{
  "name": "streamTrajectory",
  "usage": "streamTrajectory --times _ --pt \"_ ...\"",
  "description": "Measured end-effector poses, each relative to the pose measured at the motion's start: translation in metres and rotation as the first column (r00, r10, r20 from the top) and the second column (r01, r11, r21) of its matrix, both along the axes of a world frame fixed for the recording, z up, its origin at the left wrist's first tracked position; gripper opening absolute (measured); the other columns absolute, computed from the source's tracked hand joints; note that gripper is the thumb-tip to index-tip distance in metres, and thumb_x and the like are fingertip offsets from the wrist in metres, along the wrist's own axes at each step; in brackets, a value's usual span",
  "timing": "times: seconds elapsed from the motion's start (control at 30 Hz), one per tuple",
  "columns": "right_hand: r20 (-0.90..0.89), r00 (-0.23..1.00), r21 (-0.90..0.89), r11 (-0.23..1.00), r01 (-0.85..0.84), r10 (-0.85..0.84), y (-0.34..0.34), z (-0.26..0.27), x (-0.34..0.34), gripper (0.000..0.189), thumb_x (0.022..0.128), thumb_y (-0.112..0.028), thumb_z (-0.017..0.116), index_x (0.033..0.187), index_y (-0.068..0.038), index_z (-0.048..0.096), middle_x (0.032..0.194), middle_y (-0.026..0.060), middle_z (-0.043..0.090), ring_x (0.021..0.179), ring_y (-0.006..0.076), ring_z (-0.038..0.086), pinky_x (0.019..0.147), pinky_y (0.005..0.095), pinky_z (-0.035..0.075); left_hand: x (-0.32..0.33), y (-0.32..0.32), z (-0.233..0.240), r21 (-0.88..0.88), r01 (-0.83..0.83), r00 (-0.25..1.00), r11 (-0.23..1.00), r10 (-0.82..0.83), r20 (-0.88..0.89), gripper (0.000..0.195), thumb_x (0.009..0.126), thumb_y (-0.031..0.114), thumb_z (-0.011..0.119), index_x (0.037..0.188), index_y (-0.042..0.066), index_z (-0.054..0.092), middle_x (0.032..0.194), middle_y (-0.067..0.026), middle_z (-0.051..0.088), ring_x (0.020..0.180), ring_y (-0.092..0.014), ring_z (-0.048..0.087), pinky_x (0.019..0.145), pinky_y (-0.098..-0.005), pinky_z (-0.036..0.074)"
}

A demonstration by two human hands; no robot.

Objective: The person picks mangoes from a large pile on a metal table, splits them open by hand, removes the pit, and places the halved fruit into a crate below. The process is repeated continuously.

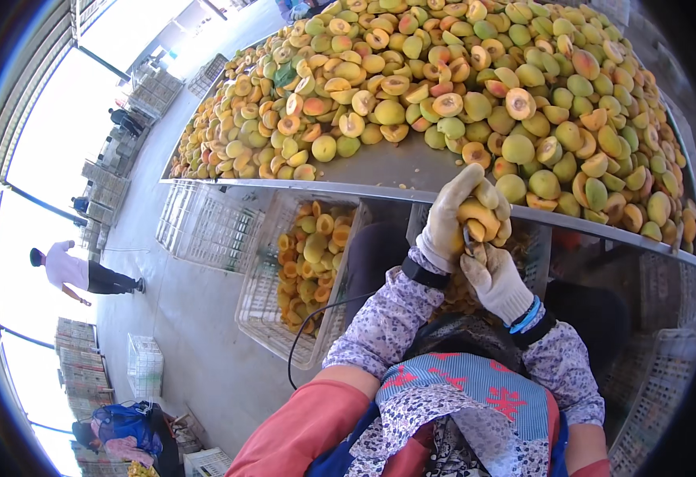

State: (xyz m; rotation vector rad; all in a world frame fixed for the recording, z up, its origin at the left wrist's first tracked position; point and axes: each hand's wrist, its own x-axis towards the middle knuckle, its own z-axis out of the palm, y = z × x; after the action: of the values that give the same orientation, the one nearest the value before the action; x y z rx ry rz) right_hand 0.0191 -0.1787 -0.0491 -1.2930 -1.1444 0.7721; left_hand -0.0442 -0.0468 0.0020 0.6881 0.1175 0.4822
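Note:
My left hand, in a stained work glove, is closed around a piece of yellow stone fruit, likely a peach, with its cut flesh showing. My right hand, gloved too, grips a small dark metal tool that touches or nearly touches the fruit; its handle is hidden in the fingers. Both hands meet just in front of the rim of a metal table. A large heap of halved fruit, green-yellow outside with orange flesh, covers much of that table.
Below the table, left of my knees, a plastic crate holds fruit halves. Another crate stands beyond it. A dark cable runs near my left arm. A person walks across the concrete floor; another bends at lower left.

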Motion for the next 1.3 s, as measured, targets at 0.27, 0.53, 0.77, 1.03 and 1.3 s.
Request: streamTrajectory --times 0.27,0.53,0.77,1.03,1.3 --pt "0.627 0.734 -0.553 0.813 0.184 0.260 -0.019 -0.006 0.022 0.040 0.095 -0.044 0.063 0.096 -0.005 0.071 0.085 0.0210 0.071 0.082 0.0422 0.068 0.077 0.0512 0.054 -0.083 0.079 0.028 -0.060 -0.453 0.890 0.889 0.455 0.027 0.033 0.101 0.045 0.059 0.085 0.015 0.064 0.085 -0.0094 0.070 0.066 -0.029 0.068 0.055 -0.0403 0.058" --pt "0.159 0.987 -0.449 0.892 0.061 0.012 0.007 -0.019 0.028 0.035 0.101 -0.036 0.062 0.101 -0.001 0.066 0.084 0.0189 0.070 0.075 0.0349 0.068 0.069 0.0413 0.053 -0.263 0.190 -0.049 0.903 0.176 -0.427 0.391 0.857 -0.288 0.050 0.099 0.046 0.061 0.125 0.003 0.065 0.115 -0.0164 0.069 0.107 -0.029 0.066 0.096 -0.0418 0.054" --pt "-0.512 0.850 -0.625 0.732 -0.270 -0.123 0.015 0.018 0.025 0.038 0.105 -0.046 0.055 0.093 -0.010 0.054 0.067 -0.0019 0.049 0.050 0.0103 0.045 0.046 0.0285 0.040 -0.176 0.248 -0.055 0.907 0.330 0.052 -0.261 0.965 0.259 0.069 0.088 0.049 0.072 0.143 0.010 0.055 0.144 -0.0243 0.052 0.129 -0.043 0.053 0.109 -0.0492 0.045" --pt "-0.716 0.690 -0.489 0.778 -0.395 -0.100 0.015 0.016 0.025 0.051 0.104 -0.057 0.051 0.093 -0.007 0.052 0.061 -0.0026 0.041 0.045 0.0098 0.040 0.043 0.0306 0.042 -0.111 0.278 -0.041 0.823 0.552 0.094 0.135 0.971 -0.222 0.061 0.085 0.042 0.074 0.136 0.013 0.059 0.138 -0.0209 0.058 0.128 -0.039 0.056 0.107 -0.0453 0.047" --pt "-0.944 0.322 -0.224 0.853 -0.471 -0.070 0.003 0.044 0.021 0.041 0.107 -0.052 0.047 0.092 -0.014 0.055 0.060 -0.0073 0.035 0.042 0.0055 0.030 0.039 0.0248 0.028 -0.078 0.143 0.005 0.463 -0.300 0.759 0.834 0.503 -0.413 0.052 0.102 0.050 0.056 0.129 0.006 0.057 0.097 -0.0112 0.071 0.068 -0.023 0.071 0.049 -0.0268 0.055"
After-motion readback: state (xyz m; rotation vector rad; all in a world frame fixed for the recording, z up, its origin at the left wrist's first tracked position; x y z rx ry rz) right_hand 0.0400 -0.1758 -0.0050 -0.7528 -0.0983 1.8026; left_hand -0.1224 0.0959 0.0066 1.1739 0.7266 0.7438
